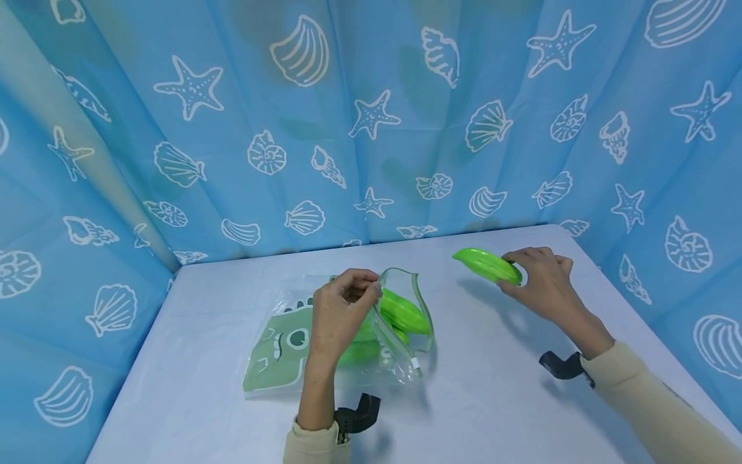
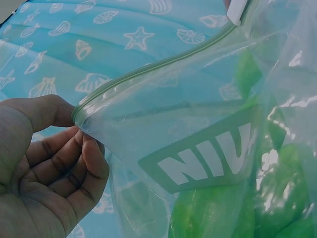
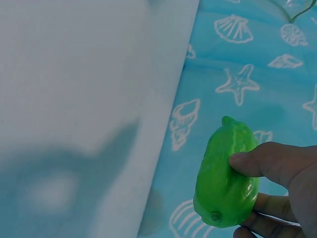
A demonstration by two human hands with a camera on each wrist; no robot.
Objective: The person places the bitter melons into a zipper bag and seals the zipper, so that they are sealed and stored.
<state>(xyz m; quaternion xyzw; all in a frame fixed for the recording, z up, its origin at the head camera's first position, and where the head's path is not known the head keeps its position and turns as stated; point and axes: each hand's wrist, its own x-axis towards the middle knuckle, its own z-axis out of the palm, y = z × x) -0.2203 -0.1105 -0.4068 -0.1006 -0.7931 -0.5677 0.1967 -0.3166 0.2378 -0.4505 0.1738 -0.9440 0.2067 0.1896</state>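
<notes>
My left hand [image 1: 339, 319] pinches the upper edge of a clear zip bag [image 2: 143, 121] between thumb and fingertips. The bag's green-lined mouth gapes toward the right, and a white zip slider [image 1: 415, 364] sits at its near end. Several green toy vegetables [image 1: 406, 312] lie inside, partly hidden by the hand and the printed film. Off to the right, my right hand [image 1: 542, 283] holds a glossy, ridged green toy cucumber [image 1: 485, 265] by one end, thumb on one side and fingers on the other. It hangs above the table, apart from the bag, with its tapered tip pointing left.
A white-covered table [image 1: 203, 309] lies beneath both hands. Behind it and along its sides hangs a blue curtain [image 1: 232, 129] with white shells and starfish. Black wrist mounts [image 1: 356, 415] stick out from both wrists beside the beige sleeves.
</notes>
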